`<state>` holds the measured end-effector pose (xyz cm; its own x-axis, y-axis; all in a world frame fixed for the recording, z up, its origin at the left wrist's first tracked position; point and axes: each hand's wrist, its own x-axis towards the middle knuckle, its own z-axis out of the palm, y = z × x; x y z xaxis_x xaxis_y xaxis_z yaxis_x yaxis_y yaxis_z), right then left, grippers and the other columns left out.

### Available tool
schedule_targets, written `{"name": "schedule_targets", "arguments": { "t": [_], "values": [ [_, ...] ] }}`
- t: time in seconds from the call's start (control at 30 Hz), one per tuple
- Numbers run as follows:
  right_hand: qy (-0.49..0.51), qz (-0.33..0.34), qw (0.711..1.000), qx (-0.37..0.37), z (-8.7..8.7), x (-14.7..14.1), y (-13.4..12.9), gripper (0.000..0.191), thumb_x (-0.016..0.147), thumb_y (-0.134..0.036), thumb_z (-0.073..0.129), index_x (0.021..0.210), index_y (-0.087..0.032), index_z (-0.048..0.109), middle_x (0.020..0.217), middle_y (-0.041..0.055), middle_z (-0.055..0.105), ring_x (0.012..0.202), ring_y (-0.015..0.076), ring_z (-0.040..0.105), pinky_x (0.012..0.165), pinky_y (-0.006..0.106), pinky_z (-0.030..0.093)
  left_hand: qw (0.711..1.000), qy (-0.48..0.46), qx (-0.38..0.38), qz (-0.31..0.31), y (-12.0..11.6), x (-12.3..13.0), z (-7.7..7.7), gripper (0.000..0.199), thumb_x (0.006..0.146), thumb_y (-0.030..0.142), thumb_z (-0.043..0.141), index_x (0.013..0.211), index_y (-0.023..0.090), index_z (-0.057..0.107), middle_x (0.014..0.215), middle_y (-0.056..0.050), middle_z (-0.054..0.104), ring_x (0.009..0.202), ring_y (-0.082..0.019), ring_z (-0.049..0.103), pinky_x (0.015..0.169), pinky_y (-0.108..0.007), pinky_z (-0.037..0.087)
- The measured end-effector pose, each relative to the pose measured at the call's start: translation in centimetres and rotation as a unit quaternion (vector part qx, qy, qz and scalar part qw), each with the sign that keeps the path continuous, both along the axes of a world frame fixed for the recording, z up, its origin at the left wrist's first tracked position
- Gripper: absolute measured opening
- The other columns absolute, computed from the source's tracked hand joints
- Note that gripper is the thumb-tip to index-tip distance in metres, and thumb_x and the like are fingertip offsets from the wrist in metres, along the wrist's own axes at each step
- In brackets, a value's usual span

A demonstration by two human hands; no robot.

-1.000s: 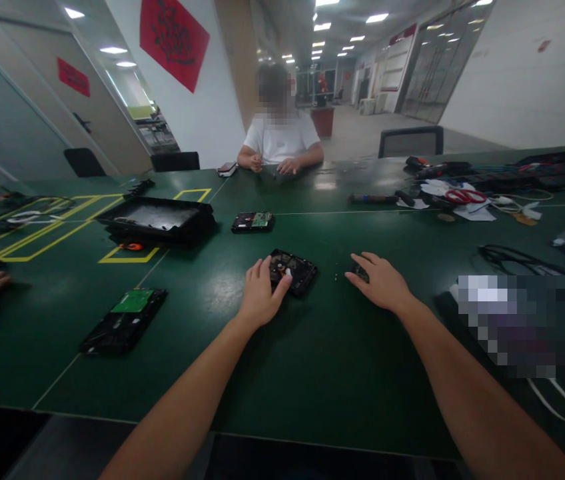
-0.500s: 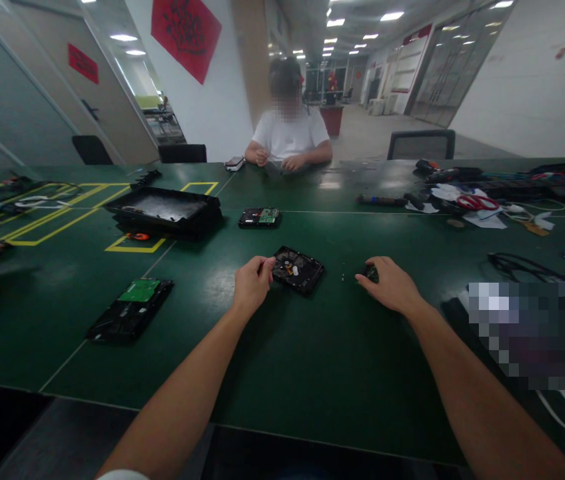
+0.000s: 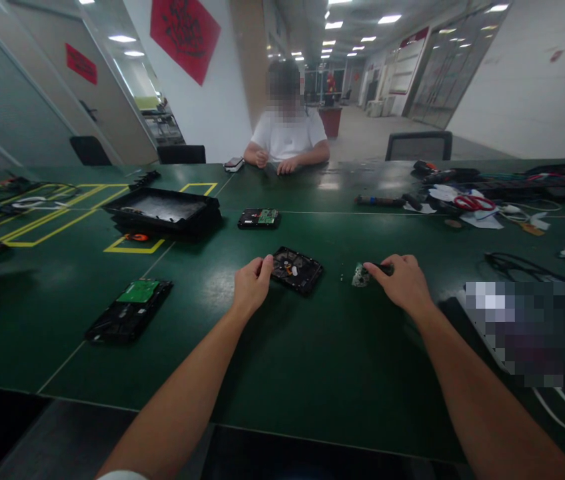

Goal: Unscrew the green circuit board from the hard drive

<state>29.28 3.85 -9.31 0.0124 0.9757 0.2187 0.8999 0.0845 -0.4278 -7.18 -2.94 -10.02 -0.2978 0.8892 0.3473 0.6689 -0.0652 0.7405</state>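
Note:
My left hand [image 3: 252,283] is closed, thumb and fingers gripping the left corner of a hard drive [image 3: 298,270], which lies on the table with its dark underside up. Right of the drive, my right hand [image 3: 403,285] is closed around a small dark object [image 3: 388,269], mostly hidden by the fingers. At the thumb tip a small circuit board [image 3: 360,276] shows, silvery and green. A few tiny light bits, maybe screws [image 3: 342,275], lie between the drive and the board.
Another hard drive with a green board [image 3: 130,310] lies at the left, and one more drive [image 3: 258,218] farther back. A black tray-like housing [image 3: 162,207] stands back left. Opposite sits a person in white [image 3: 287,137]. Cables, scissors [image 3: 475,202] and a blurred-out item [image 3: 517,333] are at the right.
My right hand has shifted slightly to the right, uncovering the circuit board that was under its fingers. A dark object now shows in its grip. My left hand stays at the drive.

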Motion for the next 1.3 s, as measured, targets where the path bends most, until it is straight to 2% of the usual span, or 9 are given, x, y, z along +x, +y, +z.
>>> {"name": "schedule_targets", "arguments": {
  "t": [0.17,0.37,0.53,0.67,1.13,1.3],
  "values": [
    [0.003,0.055,0.998,-0.02,0.1,0.8,0.5,0.042,0.092,-0.063,0.062,0.093,-0.023,0.072,0.095,0.0087,0.074,0.088,0.0282,0.069,0.075,0.04,0.05,0.999,-0.04,-0.013,0.002,0.2,-0.2,-0.5,0.057,0.106,0.061,0.04,0.082,0.021,0.073,0.059,0.0,0.062,0.057,-0.017,0.06,0.058,-0.028,0.041],
    [0.026,0.181,0.981,-0.07,1.4,1.9,0.0,0.025,0.089,-0.05,0.069,0.098,-0.027,0.075,0.099,0.0038,0.078,0.083,0.024,0.069,0.07,0.036,0.049,0.999,-0.048,-0.017,0.012,0.4,-0.3,-0.8,0.057,0.104,0.062,0.041,0.082,0.021,0.073,0.059,0.0,0.062,0.057,-0.018,0.061,0.057,-0.027,0.043],
    [0.045,0.188,0.981,0.019,1.9,0.1,-0.8,0.021,0.092,-0.044,0.069,0.1,-0.027,0.076,0.104,0.0046,0.077,0.096,0.026,0.07,0.085,0.04,0.051,0.999,-0.048,-0.016,0.008,0.4,-0.3,-0.7,0.055,0.105,0.061,0.042,0.083,0.021,0.073,0.059,0.0,0.063,0.057,-0.018,0.061,0.058,-0.027,0.043],
    [0.023,0.222,0.973,0.058,2.1,-1.4,-1.5,0.018,0.096,-0.039,0.065,0.102,-0.026,0.076,0.104,0.0058,0.075,0.097,0.0246,0.069,0.087,0.039,0.051,0.998,-0.053,-0.014,0.011,0.3,-0.3,-0.6,0.054,0.105,0.059,0.042,0.082,0.021,0.073,0.058,0.0,0.062,0.055,-0.017,0.06,0.057,-0.027,0.043],
    [-0.03,0.16,0.98,0.116,1.0,-1.7,-1.3,0.022,0.103,-0.038,0.056,0.11,-0.025,0.073,0.113,0.0088,0.07,0.099,0.0255,0.068,0.08,0.039,0.054,0.999,-0.046,0.0,0.013,0.2,-0.3,-0.5,0.055,0.106,0.058,0.041,0.08,0.021,0.072,0.059,0.0,0.062,0.057,-0.017,0.061,0.059,-0.028,0.043],
    [-0.048,0.139,0.982,0.114,0.7,-1.9,-0.8,0.025,0.104,-0.04,0.055,0.114,-0.025,0.072,0.115,0.0088,0.07,0.099,0.0265,0.068,0.078,0.039,0.053,0.999,-0.038,-0.003,0.011,0.2,-0.2,-0.3,0.054,0.104,0.06,0.043,0.08,0.022,0.073,0.059,0.001,0.062,0.057,-0.017,0.06,0.059,-0.028,0.043]
  ]
}}
